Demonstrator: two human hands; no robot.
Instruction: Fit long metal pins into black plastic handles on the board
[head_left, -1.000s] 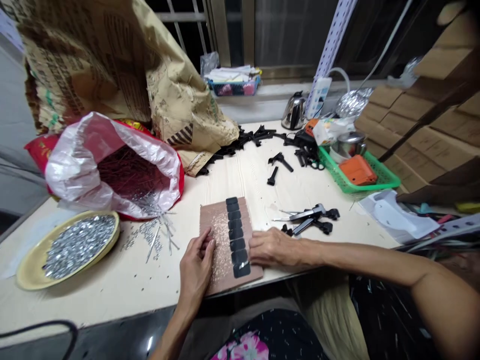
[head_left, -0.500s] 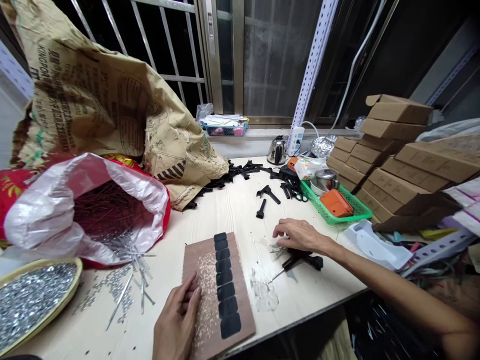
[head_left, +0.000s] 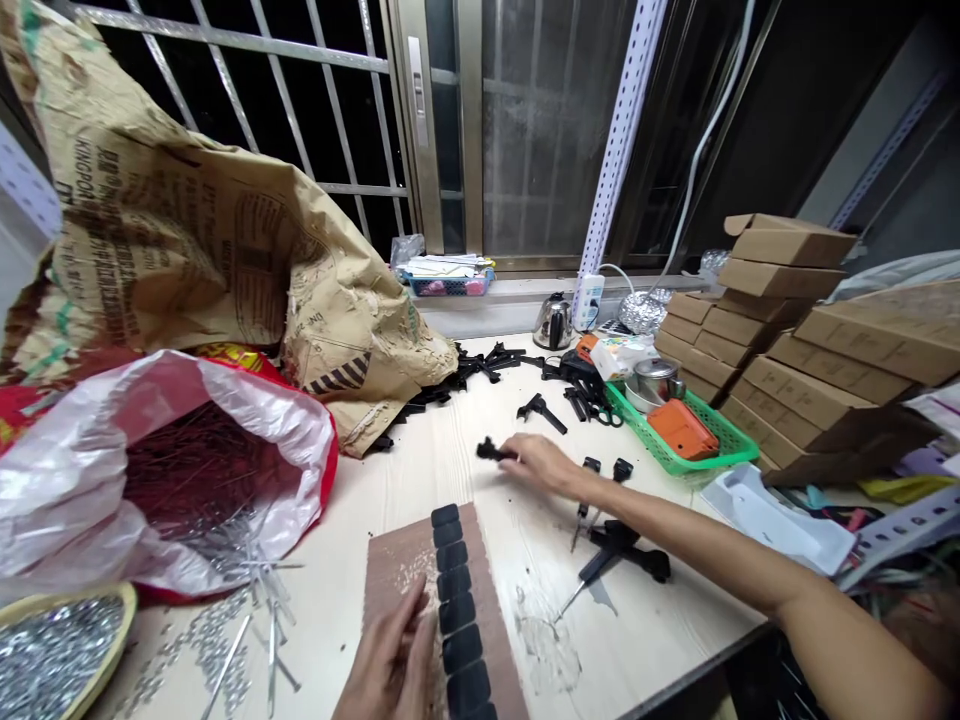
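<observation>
The person's right hand (head_left: 536, 465) reaches out over a pale wooden table (head_left: 645, 640). Its fingers (head_left: 519, 448) lie close together and point forward. A small black plastic piece (head_left: 489, 450) sits right at the fingertips and touches them. I cannot tell if the fingers are pinching it or only touching it.

The left hand (head_left: 390, 665) is down near the person, on a brown board (head_left: 394, 570). Its fingers (head_left: 412, 640) are pressed together and stand up a bit. They are just beside a row of black squares (head_left: 454, 600) on the board. I cannot see anything held in them. Tiny pale bits lie on the board near those fingers.

To the right of the right arm are two little black pieces (head_left: 606, 468) and a black tool with thin metal spikes (head_left: 622, 550). Past the fingertips is a heap of black plastic parts (head_left: 480, 365). On the left, a white and red bag (head_left: 247, 430) is full of long thin pins (head_left: 202, 470), and a round tray (head_left: 112, 600) holds small shiny metal bits (head_left: 56, 650). A green basket (head_left: 720, 440) holds an orange box (head_left: 679, 428).
</observation>
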